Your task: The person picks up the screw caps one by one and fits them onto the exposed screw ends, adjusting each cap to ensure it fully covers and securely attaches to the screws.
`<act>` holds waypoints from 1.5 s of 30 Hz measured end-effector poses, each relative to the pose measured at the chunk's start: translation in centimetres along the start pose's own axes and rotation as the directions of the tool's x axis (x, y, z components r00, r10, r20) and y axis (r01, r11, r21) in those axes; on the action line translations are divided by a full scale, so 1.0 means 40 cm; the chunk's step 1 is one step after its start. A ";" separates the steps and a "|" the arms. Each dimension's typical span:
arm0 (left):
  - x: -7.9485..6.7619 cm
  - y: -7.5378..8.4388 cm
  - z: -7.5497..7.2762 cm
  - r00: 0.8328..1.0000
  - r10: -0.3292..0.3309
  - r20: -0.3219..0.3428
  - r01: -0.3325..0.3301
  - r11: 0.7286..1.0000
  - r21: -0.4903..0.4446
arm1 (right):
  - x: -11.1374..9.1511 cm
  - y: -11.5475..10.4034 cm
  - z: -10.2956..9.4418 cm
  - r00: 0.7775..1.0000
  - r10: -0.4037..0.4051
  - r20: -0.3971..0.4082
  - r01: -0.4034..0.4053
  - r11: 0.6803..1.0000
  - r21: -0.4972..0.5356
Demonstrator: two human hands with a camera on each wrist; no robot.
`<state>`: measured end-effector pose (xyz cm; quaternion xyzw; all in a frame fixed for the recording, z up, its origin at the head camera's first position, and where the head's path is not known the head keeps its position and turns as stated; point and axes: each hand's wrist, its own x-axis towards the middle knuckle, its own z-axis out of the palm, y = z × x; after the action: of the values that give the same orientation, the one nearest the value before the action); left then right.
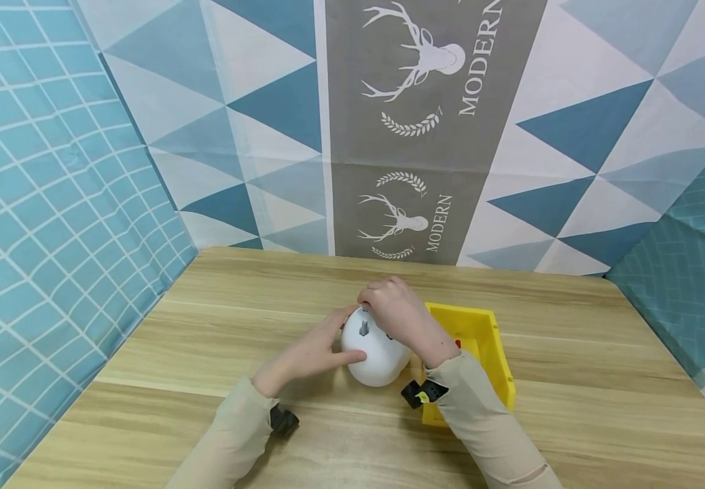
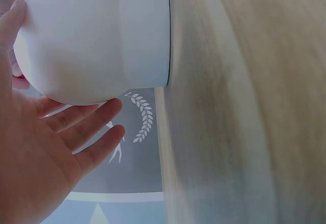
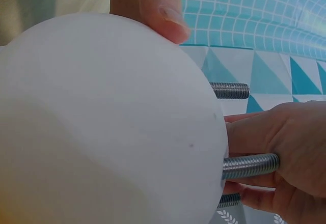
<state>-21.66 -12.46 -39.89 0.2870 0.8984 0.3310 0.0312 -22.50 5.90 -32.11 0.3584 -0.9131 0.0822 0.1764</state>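
Note:
A white rounded dome (image 1: 380, 363) stands on the table with several threaded metal bolts (image 3: 249, 166) sticking out of its top. My left hand (image 1: 312, 350) holds its left side, thumb on the near face and fingers round the far side. In the left wrist view those fingers are spread, some touching the dome. Over the top, my right hand (image 1: 398, 309) bends its fingers down at a bolt on the far side. The right wrist view shows this hand (image 3: 300, 147) behind the nearer bolts; the dome's edge hides its fingertips.
A yellow box (image 1: 502, 360) stands just right of the dome, partly beneath my right forearm. A small red thing (image 1: 458, 343) shows inside it. The wooden table (image 1: 255, 292) meets a patterned wall covering at the back and blue tiled sheeting at the left.

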 end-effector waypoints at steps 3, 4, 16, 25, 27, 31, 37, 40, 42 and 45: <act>0.000 0.001 -0.001 1.000 -0.003 0.002 0.003 1.000 0.002 | 0.000 -0.002 -0.001 1.000 0.011 0.009 -0.011 1.000 0.001; -0.001 0.001 -0.001 1.000 -0.005 0.003 0.005 1.000 0.000 | 0.000 -0.002 -0.001 1.000 0.014 0.012 -0.014 1.000 0.000; 0.000 0.001 0.001 1.000 -0.002 0.013 0.002 1.000 -0.008 | -0.004 -0.001 0.001 0.999 0.035 0.022 -0.036 0.999 0.026; 0.001 0.003 0.000 1.000 0.000 0.010 0.000 1.000 -0.018 | -0.006 0.002 -0.002 0.996 0.066 0.064 -0.070 0.996 0.055; 0.001 0.003 0.000 1.000 0.002 0.010 -0.002 1.000 -0.017 | -0.007 0.002 -0.002 0.995 0.071 0.074 -0.075 0.996 0.050; 0.002 0.004 0.000 1.000 0.002 0.010 -0.002 1.000 -0.017 | -0.009 0.003 -0.003 0.993 0.086 0.086 -0.091 0.994 0.059; 0.002 0.001 0.001 1.000 0.001 0.010 -0.001 1.000 -0.022 | -0.014 0.008 -0.012 0.993 0.100 0.069 -0.104 0.992 0.068; 0.002 0.001 0.000 1.000 0.006 0.004 -0.006 1.000 -0.027 | -0.018 0.010 -0.017 0.993 0.102 0.060 -0.105 0.993 0.059; 0.002 0.002 0.000 1.000 0.008 0.003 -0.008 1.000 -0.030 | -0.022 0.012 -0.021 0.993 0.101 0.059 -0.105 0.993 0.058; 0.002 0.002 0.000 1.000 0.009 0.004 -0.009 1.000 -0.023 | -0.026 0.016 -0.025 0.994 0.099 0.047 -0.102 0.993 0.065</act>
<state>-21.70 -12.37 -39.86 0.2911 0.8933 0.3407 0.0346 -21.98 7.31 -31.58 0.3193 -0.9303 0.1137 0.1399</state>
